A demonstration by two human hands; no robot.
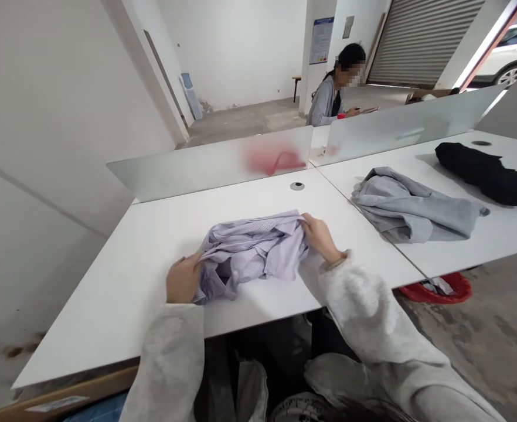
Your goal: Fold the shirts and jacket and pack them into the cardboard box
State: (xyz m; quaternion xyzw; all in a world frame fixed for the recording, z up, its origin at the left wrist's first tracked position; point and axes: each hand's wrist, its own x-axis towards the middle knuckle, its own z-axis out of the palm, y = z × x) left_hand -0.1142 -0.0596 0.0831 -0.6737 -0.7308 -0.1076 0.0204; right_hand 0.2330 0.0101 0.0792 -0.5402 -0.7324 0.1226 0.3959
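Gry sleeves (170, 357); striped shirt (254, 258); bin (462, 288) w/ wht bits (442, 285).

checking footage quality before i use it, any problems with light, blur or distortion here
Head view, centre: striped shirt softly lit, faint shadows on the white desk; head view, behind it: frosted divider blurs what lies beyond; head view, upper right: daylight glares near the white car; head view, left: wall leans, perhaps from a wide lens.
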